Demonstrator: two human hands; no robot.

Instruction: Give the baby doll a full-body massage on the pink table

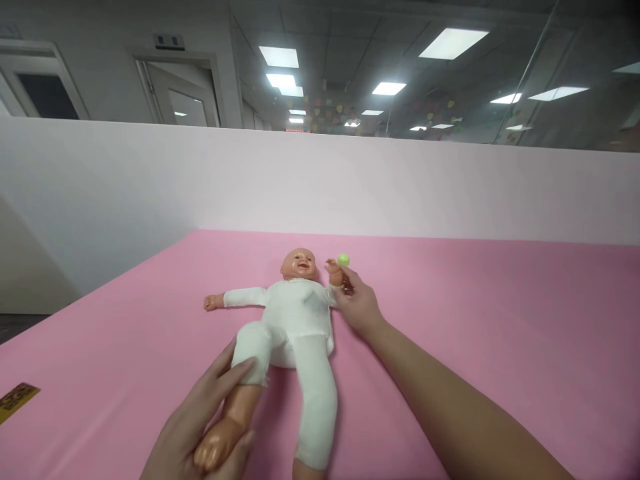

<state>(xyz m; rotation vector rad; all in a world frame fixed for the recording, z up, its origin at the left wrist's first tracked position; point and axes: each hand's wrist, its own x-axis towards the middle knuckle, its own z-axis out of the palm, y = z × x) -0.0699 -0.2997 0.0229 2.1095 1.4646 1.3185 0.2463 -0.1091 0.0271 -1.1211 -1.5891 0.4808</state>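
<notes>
A baby doll (299,303) with a white cloth body lies on its back on the pink table cover (450,347), head pointing away from me. My left hand (203,417) is wrapped round the doll's bent leg on the left, thumb near the foot and fingers on the white cloth by the knee. At the doll's raised arm on the right, my right hand (357,303) grips the wrist between thumb and fingers. The doll's other arm stretches out to the left, and its other leg lies straight toward me, with the foot cut off by the frame edge.
Just beyond my right hand sits a small light-green round object (343,259). A yellow label with a dark printed code (19,400) lies at the left edge. Behind the table runs a low white partition (320,183), with doors and glass beyond.
</notes>
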